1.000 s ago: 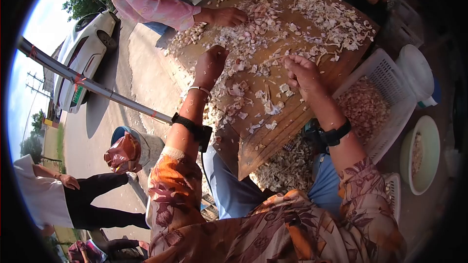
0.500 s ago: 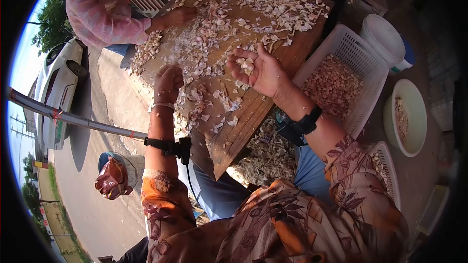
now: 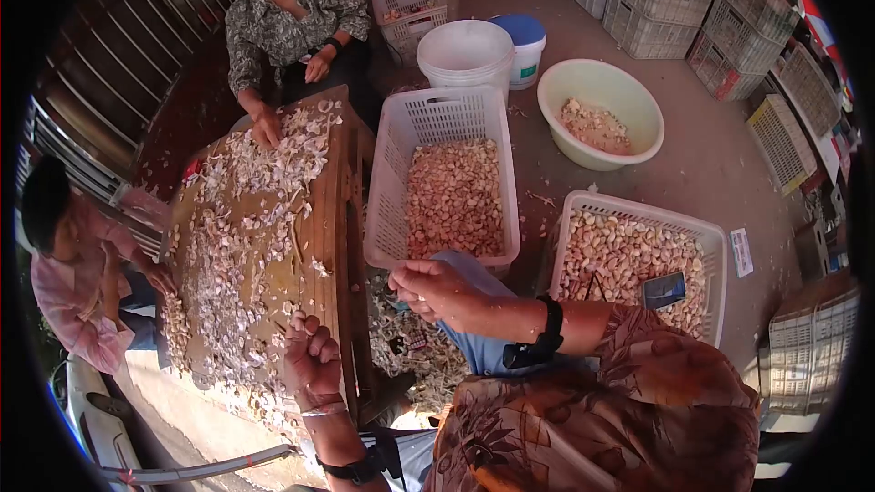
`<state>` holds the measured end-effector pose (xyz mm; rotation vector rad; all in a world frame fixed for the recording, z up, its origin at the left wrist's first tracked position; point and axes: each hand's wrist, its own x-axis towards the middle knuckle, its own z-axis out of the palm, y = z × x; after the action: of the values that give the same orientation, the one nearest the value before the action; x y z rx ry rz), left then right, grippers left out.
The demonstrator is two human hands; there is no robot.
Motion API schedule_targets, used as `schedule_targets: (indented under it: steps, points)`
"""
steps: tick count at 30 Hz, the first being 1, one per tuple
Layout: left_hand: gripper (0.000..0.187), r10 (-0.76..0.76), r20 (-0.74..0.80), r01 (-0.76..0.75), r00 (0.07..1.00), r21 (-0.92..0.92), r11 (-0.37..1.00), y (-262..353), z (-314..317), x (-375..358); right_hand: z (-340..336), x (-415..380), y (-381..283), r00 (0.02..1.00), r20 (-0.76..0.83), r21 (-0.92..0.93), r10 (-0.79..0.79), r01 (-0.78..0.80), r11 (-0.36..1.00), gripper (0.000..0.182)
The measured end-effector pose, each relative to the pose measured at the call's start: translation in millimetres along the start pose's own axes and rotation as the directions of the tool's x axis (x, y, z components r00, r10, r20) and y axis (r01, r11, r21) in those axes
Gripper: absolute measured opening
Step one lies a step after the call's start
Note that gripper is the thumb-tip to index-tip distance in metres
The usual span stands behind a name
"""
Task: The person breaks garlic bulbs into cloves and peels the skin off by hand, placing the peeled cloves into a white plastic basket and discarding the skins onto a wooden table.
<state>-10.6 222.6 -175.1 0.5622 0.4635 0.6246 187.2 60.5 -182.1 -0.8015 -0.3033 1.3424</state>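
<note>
My left hand [image 3: 312, 355] is over the near edge of the wooden table [image 3: 321, 296], its fingers curled in; what it holds, if anything, is hidden. Beyond it, garlic skins [image 3: 232, 255] cover much of the tabletop. My right hand [image 3: 428, 290] is closed just in front of the white slatted crate [image 3: 375, 219], above my knee. A pale bit shows at its fingers, where the garlic cloves from the earlier view lay. Inside that crate is a thick layer of peeled-looking garlic cloves [image 3: 456, 196].
A second crate [image 3: 715, 296] of garlic cloves, with a phone [image 3: 663, 291] lying on them, stands at right. Behind are a pale green basin [image 3: 649, 105], a white bucket [image 3: 465, 50] and stacked crates [image 3: 656, 0]. Two people sit around the table, one in a patterned shirt [image 3: 305, 14], one in pink [image 3: 77, 301].
My view has swung right, toward the crates. My right hand has gone from an open palm with garlic cloves above the table to closed fingers beside the crate. The left stays curled.
</note>
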Motion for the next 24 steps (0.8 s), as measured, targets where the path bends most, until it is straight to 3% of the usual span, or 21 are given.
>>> schedule_targets:
  steps: [1,2,4,5,6,7,8,9,10,12,13,14,15,17,18,19,21,22,23,24]
  points:
    - [0.013,-0.057,0.045,0.057,0.997,-0.002,0.998,-11,12,5,7,-8,-37,0.948,-0.061,-0.102,-0.312,0.305,0.947,0.021]
    - [0.013,-0.115,0.089,0.115,0.989,-0.002,0.993,-22,24,9,8,-15,-77,0.778,0.001,-0.321,-0.628,0.595,0.737,0.02]
    - [0.015,-0.158,0.047,0.159,0.986,-0.025,0.987,-43,51,20,9,-16,-157,0.322,0.18,-0.433,-0.929,0.874,0.219,0.018]
    - [0.018,-0.186,0.024,0.187,0.982,-0.058,0.981,-51,58,28,3,-3,-199,0.034,0.251,-0.553,-0.968,0.825,-0.114,0.018]
    - [0.021,-0.205,0.033,0.208,0.978,-0.09,0.974,-59,62,41,-16,24,-246,-0.234,0.398,-0.664,-0.887,0.593,-0.455,0.015]
    - [0.024,-0.224,0.025,0.225,0.974,-0.132,0.965,-67,63,53,-41,51,-286,-0.237,0.528,-0.741,-0.816,0.341,-0.579,0.018]
    - [0.028,-0.21,0.011,0.209,0.978,-0.174,0.962,-75,67,63,-79,87,-311,-0.071,0.627,-0.768,-0.776,0.113,-0.631,0.027]
    - [0.034,-0.17,0.046,0.176,0.984,-0.19,0.966,-80,75,68,-98,92,-302,0.269,0.408,-0.91,-0.872,0.049,-0.411,0.041]
    - [0.04,-0.111,0.04,0.117,0.993,-0.202,0.972,-85,73,76,-104,98,-299,0.531,0.141,-0.969,-0.836,-0.098,-0.226,0.059]
    - [0.054,-0.042,-0.027,0.034,0.999,-0.249,0.968,-90,73,78,-112,103,-247,0.212,0.613,-0.789,-0.761,0.136,-0.599,0.029]
    - [0.056,-0.034,-0.067,0.016,0.997,-0.257,0.966,-93,79,76,-100,88,-205,0.51,0.273,-0.901,-0.816,0.433,-0.03,0.032]
    - [0.059,-0.032,-0.105,0.003,0.994,-0.262,0.965,-95,85,72,-81,68,-156,0.817,0.019,-0.689,-0.576,0.428,0.585,0.036]
    - [0.059,-0.027,-0.117,-0.004,0.993,-0.264,0.965,-95,88,71,-75,54,-114,0.93,-0.059,-0.506,-0.363,0.285,0.814,0.042]
    - [0.062,0.004,-0.112,-0.03,0.994,-0.225,0.974,-99,92,71,-66,43,-40,0.989,-0.079,-0.076,-0.123,0.117,0.99,0.05]
    - [0.062,0.003,-0.118,-0.03,0.993,-0.226,0.974,-105,93,70,-60,40,-15,0.998,-0.062,0.166,-0.013,0.023,0.986,0.051]
    - [0.062,0.025,-0.04,-0.025,0.999,0.014,1.0,-109,94,69,-72,45,2,0.999,-0.051,0.166,-0.001,0.01,0.986,0.051]
    - [0.06,0.085,0.019,-0.083,0.996,0.517,0.852,-107,96,50,-84,65,41,0.914,0.395,0.574,-0.091,-0.168,0.802,0.045]
    - [0.058,0.215,0.093,-0.219,0.972,0.694,0.686,-111,94,46,-58,62,36,0.999,0.03,0.48,-0.016,-0.001,0.877,0.042]
    - [0.053,0.336,0.219,-0.383,0.916,0.724,0.573,-113,92,43,-45,60,31,0.998,-0.053,0.512,-0.02,0.044,0.858,0.038]
    - [0.047,0.417,0.29,-0.488,0.861,0.702,0.519,-113,86,37,-48,69,29,0.995,0.074,0.536,-0.061,0.012,0.844,0.034]
